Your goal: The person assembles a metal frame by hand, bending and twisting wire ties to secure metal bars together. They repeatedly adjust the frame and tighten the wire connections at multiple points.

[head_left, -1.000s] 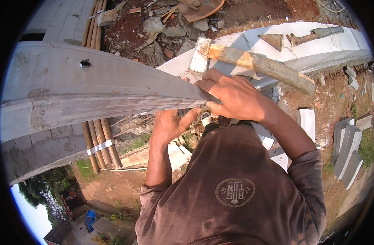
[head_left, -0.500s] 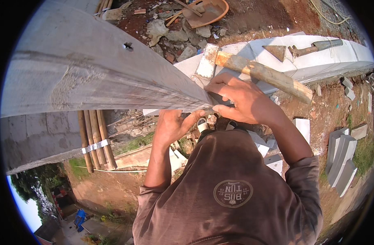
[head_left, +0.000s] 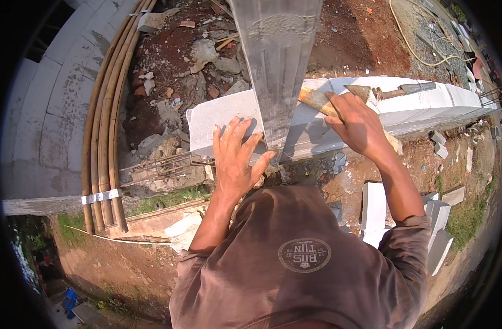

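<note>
Grey and dusty, a long bar (head_left: 277, 66) rises over a low wall (head_left: 443, 101) of white blocks, its long axis running from the top edge of the view straight down toward a person in a brown shirt (head_left: 300, 230). It looks broad at the top and tapers to a narrow lower end — the end that points at the shirt. Its flat face is dull, marked with lengthwise streaks, darker smudges and a rough, crusted patch high up.

At the bar's left edge, the left hand (head_left: 235, 162) is spread wide, fingers well apart over a pale block (head_left: 218, 107), thumb tip at the bar's lower end; whether it presses there, I cannot tell. Across the bar, the right hand (head_left: 361, 125) lies over a wooden handle (head_left: 315, 101), index finger and thumb to either side of it — how firmly the fingers close, I cannot tell. The handle slants down to the right, its butt showing past the wrist.

Just beyond that hand, a trowel (head_left: 391, 92) rests on the wall, grip pointing right. Off to the left, bamboo poles (head_left: 104, 137) are bound by a white band (head_left: 101, 196), with rubble (head_left: 207, 52) strewn over red earth (head_left: 350, 38).
</note>
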A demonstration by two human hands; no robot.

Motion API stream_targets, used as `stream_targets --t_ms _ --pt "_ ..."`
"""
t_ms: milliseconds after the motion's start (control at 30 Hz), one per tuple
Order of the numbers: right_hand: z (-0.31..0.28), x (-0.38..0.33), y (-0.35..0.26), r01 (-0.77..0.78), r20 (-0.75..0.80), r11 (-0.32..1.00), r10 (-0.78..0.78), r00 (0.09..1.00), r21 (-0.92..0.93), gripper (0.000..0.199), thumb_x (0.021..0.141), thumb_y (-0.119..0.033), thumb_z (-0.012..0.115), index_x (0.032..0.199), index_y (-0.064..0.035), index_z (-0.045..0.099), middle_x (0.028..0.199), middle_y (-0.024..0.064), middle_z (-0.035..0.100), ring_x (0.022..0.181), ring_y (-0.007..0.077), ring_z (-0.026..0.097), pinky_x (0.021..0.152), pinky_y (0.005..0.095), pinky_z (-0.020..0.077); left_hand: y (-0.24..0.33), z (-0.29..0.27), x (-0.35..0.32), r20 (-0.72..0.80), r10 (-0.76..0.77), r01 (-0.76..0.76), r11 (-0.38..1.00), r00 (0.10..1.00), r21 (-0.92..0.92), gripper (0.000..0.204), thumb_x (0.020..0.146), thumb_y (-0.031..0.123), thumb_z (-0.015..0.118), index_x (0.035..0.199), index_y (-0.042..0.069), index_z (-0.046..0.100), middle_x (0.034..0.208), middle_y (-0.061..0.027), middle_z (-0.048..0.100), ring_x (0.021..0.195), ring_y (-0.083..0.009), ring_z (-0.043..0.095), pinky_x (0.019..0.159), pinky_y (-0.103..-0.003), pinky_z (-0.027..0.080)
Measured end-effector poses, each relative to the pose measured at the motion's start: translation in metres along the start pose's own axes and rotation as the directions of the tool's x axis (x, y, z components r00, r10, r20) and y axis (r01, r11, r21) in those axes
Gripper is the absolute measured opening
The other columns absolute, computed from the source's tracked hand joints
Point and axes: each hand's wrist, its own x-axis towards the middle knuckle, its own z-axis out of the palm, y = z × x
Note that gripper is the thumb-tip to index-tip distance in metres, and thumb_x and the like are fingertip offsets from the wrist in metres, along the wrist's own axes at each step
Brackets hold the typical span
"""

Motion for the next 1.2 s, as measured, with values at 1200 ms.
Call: stream_targets --t_ms 1200 --pt "-0.031 -0.007 -0.006 -0.054 -0.003 0.980 0.056 0.998 0.192 0.040 0.076 -0.002 0.068 0.113 -0.0034 0.057 0.094 0.0134 0.063 0.077 0.0233 0.062 0.067 0.0287 0.0484 0.000 0.052 -0.029 0.074 -0.405 0.377 0.748 0.911 -0.547 0.043 0.071 0.025 0.080 0.100 -0.002 0.062 0.076 -0.0071 0.061 0.050 -0.0139 0.054 0.047 -0.029 0.044"
